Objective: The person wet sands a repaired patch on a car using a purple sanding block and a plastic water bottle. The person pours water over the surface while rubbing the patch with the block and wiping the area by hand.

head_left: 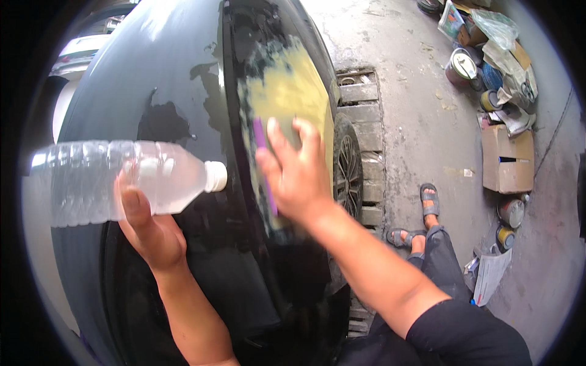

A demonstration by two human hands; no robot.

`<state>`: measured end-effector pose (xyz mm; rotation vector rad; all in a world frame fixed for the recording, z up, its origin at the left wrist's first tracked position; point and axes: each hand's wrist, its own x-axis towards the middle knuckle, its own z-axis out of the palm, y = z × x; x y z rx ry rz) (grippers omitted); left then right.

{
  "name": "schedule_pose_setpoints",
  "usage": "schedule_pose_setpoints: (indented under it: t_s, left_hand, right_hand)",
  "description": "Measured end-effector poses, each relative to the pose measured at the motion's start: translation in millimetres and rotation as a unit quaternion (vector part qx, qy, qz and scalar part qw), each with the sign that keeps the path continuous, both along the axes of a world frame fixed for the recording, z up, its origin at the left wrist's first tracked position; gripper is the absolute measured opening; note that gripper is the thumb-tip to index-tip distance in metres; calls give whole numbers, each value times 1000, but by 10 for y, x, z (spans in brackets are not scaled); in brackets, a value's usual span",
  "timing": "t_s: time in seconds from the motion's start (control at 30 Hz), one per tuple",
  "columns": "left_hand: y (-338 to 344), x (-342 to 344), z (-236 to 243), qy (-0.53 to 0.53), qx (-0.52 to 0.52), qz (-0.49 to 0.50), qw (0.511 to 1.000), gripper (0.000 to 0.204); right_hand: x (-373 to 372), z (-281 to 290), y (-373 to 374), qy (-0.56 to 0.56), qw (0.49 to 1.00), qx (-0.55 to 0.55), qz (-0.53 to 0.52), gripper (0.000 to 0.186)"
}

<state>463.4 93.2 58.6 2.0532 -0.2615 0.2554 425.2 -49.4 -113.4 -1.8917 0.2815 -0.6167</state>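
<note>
Though half-hidden, left hand (155, 239) closed around bottle (91, 180), right hand (303, 177) on purple block (260, 133), its grip unclear.

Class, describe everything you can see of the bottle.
The bottle is see-through and apparently plastic, ridged along its length and tapering to a white cap, which is on. Some liquid seems to be inside, though how much is unclear. It is held sideways in the left hand, cap end pointing right, over the dark car. Whether it touches the car cannot be told.
</note>
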Motion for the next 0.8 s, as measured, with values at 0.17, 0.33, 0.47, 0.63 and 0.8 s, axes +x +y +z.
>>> schedule_pose_setpoints:
  t_s: [0.17,0.33,0.47,0.63,0.8]
  left_hand:
    - [-58,36,-19,14,0,-28,1000,63]
    - [-55,-12,30,24,-6,-21,999,60]
    - [-160,-21,-47,17,-21,-13,1000,63]
    - [-161,-10,-2,9,-7,-21,1000,61]
    - [10,-5,-1,17,14,-38,999,54]
  right_hand:
    - [64,-60,-42,-6,1000,-2,-8,46]
    - [-640,236,232,-28,999,23,27,45]
    - [-49,-54,-45,11,1000,-26,-8,44]
    - [438,-283,-319,24,999,-45,0,46]
    - [-503,0,138,-36,998,-24,48,49]
